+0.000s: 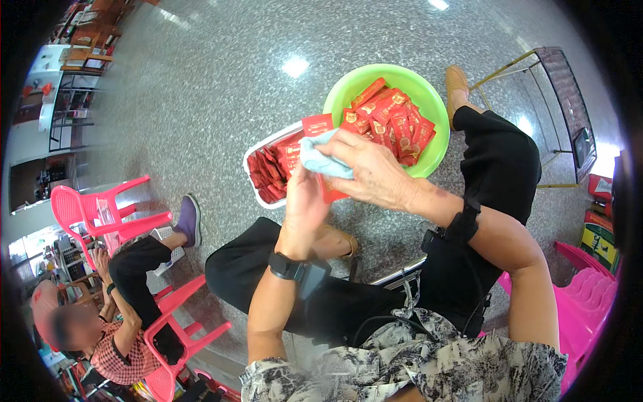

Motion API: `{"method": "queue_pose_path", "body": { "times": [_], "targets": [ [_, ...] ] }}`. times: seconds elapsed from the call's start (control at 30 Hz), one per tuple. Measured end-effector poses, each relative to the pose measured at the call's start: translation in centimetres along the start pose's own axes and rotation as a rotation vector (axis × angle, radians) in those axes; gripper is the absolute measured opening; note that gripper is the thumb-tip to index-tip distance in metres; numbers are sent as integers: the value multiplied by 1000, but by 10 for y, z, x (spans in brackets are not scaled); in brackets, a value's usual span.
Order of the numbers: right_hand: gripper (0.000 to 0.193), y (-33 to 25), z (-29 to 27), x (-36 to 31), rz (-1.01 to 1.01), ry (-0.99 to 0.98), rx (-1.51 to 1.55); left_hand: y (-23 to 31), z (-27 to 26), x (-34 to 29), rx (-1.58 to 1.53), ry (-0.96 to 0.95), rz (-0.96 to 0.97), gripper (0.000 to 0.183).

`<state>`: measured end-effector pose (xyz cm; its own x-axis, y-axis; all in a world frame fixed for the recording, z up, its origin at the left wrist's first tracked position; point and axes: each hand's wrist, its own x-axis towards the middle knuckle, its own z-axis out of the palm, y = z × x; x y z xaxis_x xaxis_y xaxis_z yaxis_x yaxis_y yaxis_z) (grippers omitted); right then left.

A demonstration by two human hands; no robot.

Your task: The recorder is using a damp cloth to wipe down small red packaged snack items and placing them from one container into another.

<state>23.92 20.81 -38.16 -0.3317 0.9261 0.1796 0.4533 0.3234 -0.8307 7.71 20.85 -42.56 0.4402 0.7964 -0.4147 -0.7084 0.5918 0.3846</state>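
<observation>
My right hand (372,171) is closed on a folded light blue cloth (321,157), pressing it against a red packet (317,124). The packet's top sticks out above the cloth, and red shows below it too. My left hand (307,201) is under the cloth, fingers partly hidden, gripping the packet from the near side. Just left of the hands is a white basket (251,181) with many red packets (269,175) in it. Behind and right of the hands stands a lime-green basin (439,107), holding a heap of red packets with gold print (395,120).
Both containers stand on the speckled grey floor (221,87) between my feet. At the left a person sits among pink plastic chairs (100,208). A metal-framed chair (566,100) stands at the far right, with stacked pink stools (589,301) and boxes (597,241) nearer.
</observation>
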Motion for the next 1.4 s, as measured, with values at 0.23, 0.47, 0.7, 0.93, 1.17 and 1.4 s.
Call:
{"method": "queue_pose_path", "body": {
  "times": [0.23, 0.47, 0.7, 0.93, 1.17, 1.4],
  "targets": [
    [39, -1, 18, -13, -22, -206, 124, 14, 12, 7, 35, 11, 69, 51],
    [34, 6, 3, -16, 4, -304, -40, 8, -11, 18, 6, 42, 30, 49],
    [34, 23, -15, -12, 58, 72, -121, 8, -10, 19, 221, 123, -7, 45],
    [33, 23, -12, -20, 102, -42, -243, -37, 21, 6, 256, 132, -120, 40],
    [34, 46, -38, -24, 303, 29, -329, -50, 29, 16, 336, 155, -283, 39],
    [13, 91, -56, -61, 462, -324, -874, -71, 6, 35, 486, 160, -302, 39]
  ]
}}
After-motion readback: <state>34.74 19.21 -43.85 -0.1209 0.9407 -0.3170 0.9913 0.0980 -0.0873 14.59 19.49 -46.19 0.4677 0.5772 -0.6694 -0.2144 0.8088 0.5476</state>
